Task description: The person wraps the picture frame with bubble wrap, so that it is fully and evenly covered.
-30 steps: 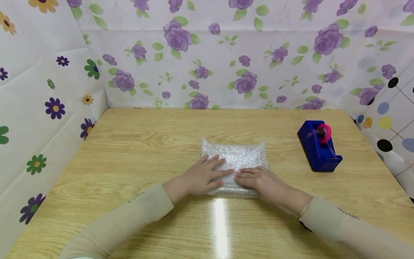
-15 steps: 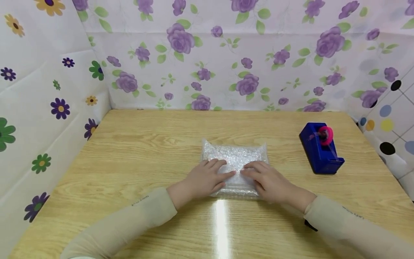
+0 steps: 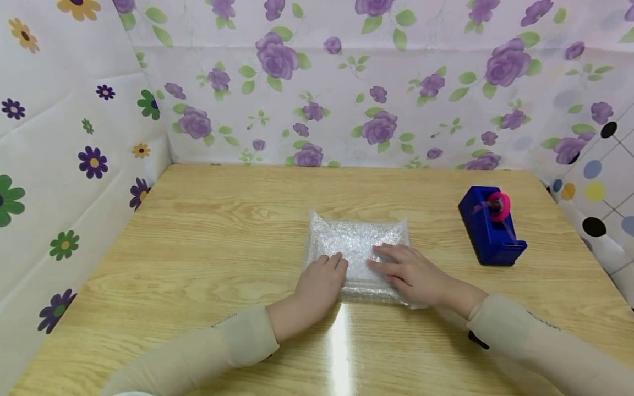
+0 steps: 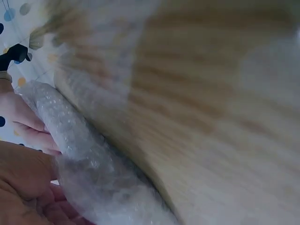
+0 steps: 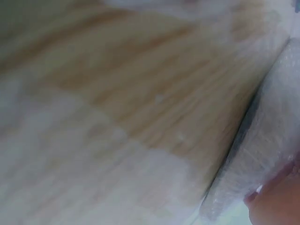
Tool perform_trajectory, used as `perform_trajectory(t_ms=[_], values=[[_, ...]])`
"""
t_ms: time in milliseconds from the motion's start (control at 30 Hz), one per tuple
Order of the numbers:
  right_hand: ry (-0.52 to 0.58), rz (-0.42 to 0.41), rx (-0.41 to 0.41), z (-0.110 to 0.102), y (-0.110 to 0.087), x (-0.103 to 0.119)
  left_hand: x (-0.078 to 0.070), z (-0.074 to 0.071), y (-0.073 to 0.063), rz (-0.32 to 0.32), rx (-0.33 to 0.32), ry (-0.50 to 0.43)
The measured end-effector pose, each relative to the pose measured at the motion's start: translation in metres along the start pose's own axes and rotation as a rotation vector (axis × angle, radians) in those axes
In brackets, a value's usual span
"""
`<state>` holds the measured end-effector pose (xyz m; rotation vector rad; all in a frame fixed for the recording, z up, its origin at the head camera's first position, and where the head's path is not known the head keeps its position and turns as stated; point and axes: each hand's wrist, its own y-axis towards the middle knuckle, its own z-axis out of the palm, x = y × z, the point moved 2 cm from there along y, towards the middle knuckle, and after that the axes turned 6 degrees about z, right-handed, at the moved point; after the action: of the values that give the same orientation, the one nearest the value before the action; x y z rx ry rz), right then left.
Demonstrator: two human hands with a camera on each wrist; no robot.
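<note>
- Where light is caught by its bumpy, see-through skin, the bubble wrap packet (image 3: 360,247) is marked by small white glints; its form is flat and oblong, with the far corners drawn into soft points.
- The packet is laid on the desk (image 3: 223,220), just right of the middle.
- Its left near corner is covered by the left hand (image 3: 321,281), whose fingers are bent; whether the plastic is pinched cannot be told.
- Its right part is touched by the right hand (image 3: 417,276), with the fingers spread and gently bowed.
- Both forearms are covered by smooth beige sleeves (image 3: 213,346).
- Well apart, to the right, a blocky blue tape dispenser (image 3: 487,239) is seen, fitted with a round pink ring (image 3: 504,206).
- The desk is patterned with pale wood grain and streaked by a glossy reflection; behind it, a creased sheet (image 3: 342,80) is printed with purple roses.
</note>
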<state>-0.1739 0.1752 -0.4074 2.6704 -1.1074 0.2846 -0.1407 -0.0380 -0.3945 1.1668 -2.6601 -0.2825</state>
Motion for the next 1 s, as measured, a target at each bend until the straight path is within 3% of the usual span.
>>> perform_trajectory(t_ms=[133, 267, 367, 567, 800, 1000], values=[[-0.039, 0.011, -0.061, 0.002, -0.001, 0.003, -0.004, 0.001, -0.001, -0.058, -0.012, -0.055], [-0.081, -0.011, -0.132, 0.003, -0.001, 0.007, -0.010, -0.002, -0.002, -0.118, 0.062, -0.068], [-0.050, -0.037, -0.156, 0.002, 0.000, 0.010, -0.017, -0.004, -0.005, -0.138, 0.140, -0.068], [0.081, -0.017, -0.105, -0.005, -0.008, 0.010, -0.031, -0.006, -0.008, -0.151, 0.232, -0.179], [0.102, 0.020, -0.016, -0.009, -0.028, 0.007, -0.043, -0.003, -0.007, -0.207, 0.335, -0.327], [0.142, 0.043, 0.052, -0.008, -0.027, 0.013, -0.039, 0.000, -0.007, -0.238, 0.404, -0.336]])
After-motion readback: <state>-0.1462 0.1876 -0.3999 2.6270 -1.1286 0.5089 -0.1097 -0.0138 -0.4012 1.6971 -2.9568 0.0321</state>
